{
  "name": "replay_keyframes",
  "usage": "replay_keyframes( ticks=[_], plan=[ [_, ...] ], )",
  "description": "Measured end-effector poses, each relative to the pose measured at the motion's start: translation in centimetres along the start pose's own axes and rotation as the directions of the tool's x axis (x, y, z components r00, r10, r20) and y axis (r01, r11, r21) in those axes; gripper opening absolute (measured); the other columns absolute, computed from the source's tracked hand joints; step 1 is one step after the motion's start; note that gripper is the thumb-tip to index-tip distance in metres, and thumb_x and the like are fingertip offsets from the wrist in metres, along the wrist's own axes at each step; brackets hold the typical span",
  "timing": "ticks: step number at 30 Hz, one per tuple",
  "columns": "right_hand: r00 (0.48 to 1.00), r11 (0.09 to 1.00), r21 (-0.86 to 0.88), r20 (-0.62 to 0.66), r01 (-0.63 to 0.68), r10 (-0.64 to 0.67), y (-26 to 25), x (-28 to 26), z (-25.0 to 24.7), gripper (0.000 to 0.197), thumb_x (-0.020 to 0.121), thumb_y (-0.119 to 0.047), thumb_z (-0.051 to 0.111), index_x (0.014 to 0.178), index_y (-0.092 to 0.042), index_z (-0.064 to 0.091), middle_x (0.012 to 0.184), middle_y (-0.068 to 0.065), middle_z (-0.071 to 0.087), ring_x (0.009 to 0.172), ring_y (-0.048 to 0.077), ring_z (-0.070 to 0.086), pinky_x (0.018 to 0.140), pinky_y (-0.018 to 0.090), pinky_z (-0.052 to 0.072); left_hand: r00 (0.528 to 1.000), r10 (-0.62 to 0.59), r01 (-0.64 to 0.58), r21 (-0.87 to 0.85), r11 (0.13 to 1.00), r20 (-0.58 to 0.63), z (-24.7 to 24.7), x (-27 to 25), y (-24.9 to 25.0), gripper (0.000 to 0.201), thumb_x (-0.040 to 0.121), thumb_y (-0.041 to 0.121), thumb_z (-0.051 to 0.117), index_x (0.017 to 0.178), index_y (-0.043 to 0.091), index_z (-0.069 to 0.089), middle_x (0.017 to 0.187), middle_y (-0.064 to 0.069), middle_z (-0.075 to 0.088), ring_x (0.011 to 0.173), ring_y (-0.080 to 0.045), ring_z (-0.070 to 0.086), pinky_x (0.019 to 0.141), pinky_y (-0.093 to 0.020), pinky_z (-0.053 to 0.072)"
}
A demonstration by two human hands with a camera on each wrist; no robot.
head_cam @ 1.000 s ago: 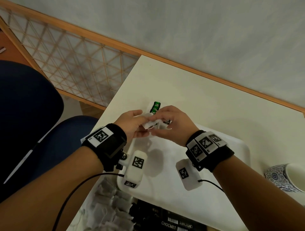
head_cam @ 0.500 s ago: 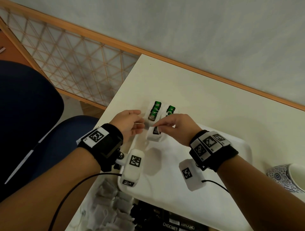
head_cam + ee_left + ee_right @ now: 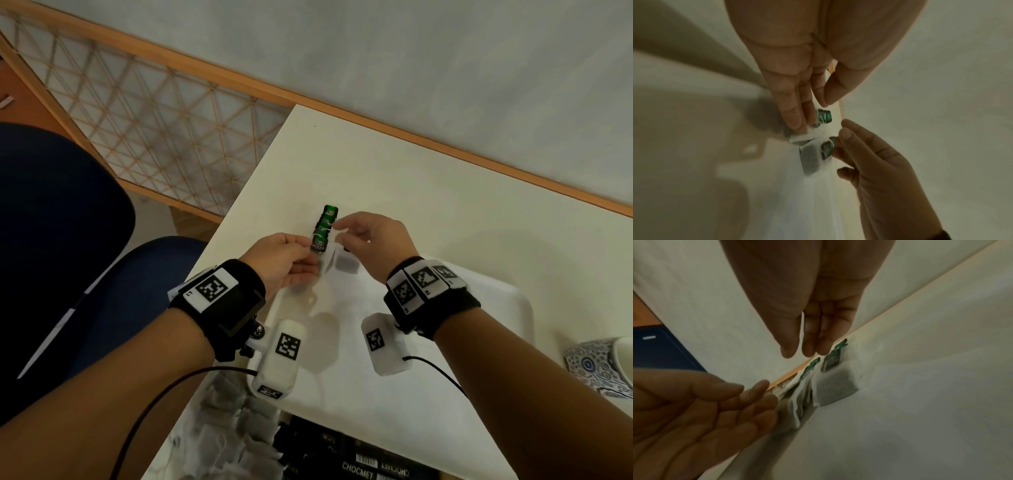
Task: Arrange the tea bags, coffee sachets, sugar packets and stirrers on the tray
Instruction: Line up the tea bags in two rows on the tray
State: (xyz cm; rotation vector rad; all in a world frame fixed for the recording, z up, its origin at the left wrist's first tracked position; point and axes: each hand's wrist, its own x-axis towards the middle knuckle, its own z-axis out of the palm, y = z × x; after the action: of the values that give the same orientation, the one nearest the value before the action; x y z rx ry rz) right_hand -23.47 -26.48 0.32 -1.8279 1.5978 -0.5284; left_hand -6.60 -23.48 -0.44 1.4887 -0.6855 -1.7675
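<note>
Tea bags with green tags lie at the far left corner of the white tray (image 3: 496, 308). My left hand (image 3: 308, 255) presses straight fingers (image 3: 795, 120) on a small stack of tea bags (image 3: 799, 137), thumb held apart; the stack's green tags (image 3: 325, 228) fan out beyond it. To the right of the stack a single tea bag (image 3: 346, 263) lies flat on the tray. My right hand (image 3: 342, 228) hovers over the single bag's tag (image 3: 827, 147), its fingers (image 3: 813, 340) nearly straight and holding nothing.
A pile of loose tea bags (image 3: 233, 431) and dark sachets marked CHOCMET (image 3: 359, 462) sit at the near edge. A blue patterned cup (image 3: 603, 363) stands right of the tray. The cream table (image 3: 376, 164) ends at left, with a blue chair (image 3: 68, 240) beyond.
Both hands held the bags together a second ago. The right hand then set one bag down to the right of the stack, let go and moved forward over its tag.
</note>
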Motion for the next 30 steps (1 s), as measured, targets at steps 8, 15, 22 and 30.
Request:
replay_keyframes(
  ticks=[8, 15, 22, 30],
  plan=[
    [0.959, 0.988, -0.152, 0.284, 0.036, 0.009, 2.3, -3.3, -0.2, 0.019, 0.088, -0.022, 0.06, 0.1, -0.028, 0.074, 0.096, -0.009, 0.065, 0.081, 0.002, 0.054, 0.076, 0.013, 0.036, 1.0, 0.001, -0.003, 0.116, 0.993, 0.016, 1.0, 0.3, -0.5, 0.014, 0.094, 0.0, 0.049, 0.092, 0.013, 0.055, 0.086, -0.009, 0.06, 0.073, -0.015, 0.056, 0.063, -0.018, 0.052],
    [0.969, 0.995, -0.089, 0.246, 0.05, -0.026, 2.1, -2.9, 0.0, 0.021, 0.089, -0.018, 0.059, 0.103, -0.025, 0.073, 0.104, -0.005, 0.066, 0.088, 0.006, 0.056, 0.08, 0.013, 0.038, 1.0, 0.013, -0.012, 0.166, 0.986, -0.007, 1.2, 0.6, -0.3, 0.013, 0.093, 0.001, 0.051, 0.092, 0.013, 0.056, 0.087, -0.009, 0.06, 0.073, -0.015, 0.056, 0.067, -0.023, 0.052],
    [0.977, 0.998, -0.059, 0.215, 0.022, -0.009, 1.7, -5.2, 0.1, 0.021, 0.09, -0.02, 0.057, 0.101, -0.031, 0.072, 0.096, -0.014, 0.063, 0.087, 0.001, 0.056, 0.074, 0.006, 0.037, 0.998, 0.056, -0.057, 0.176, 0.983, 0.013, -0.1, -1.7, 0.3, 0.013, 0.095, 0.002, 0.048, 0.095, 0.012, 0.057, 0.082, -0.008, 0.062, 0.066, -0.017, 0.059, 0.053, -0.021, 0.053],
    [0.952, 0.994, -0.099, 0.306, 0.046, -0.014, -1.0, -12.5, 1.0, 0.022, 0.091, -0.021, 0.056, 0.102, -0.034, 0.071, 0.091, -0.02, 0.061, 0.086, 0.003, 0.058, 0.08, 0.016, 0.042, 0.99, 0.143, -0.116, 0.48, 0.87, -0.018, -6.6, -7.9, -1.2, 0.01, 0.089, 0.005, 0.06, 0.09, 0.015, 0.062, 0.084, -0.005, 0.063, 0.073, -0.017, 0.06, 0.062, -0.025, 0.05]
  ],
)
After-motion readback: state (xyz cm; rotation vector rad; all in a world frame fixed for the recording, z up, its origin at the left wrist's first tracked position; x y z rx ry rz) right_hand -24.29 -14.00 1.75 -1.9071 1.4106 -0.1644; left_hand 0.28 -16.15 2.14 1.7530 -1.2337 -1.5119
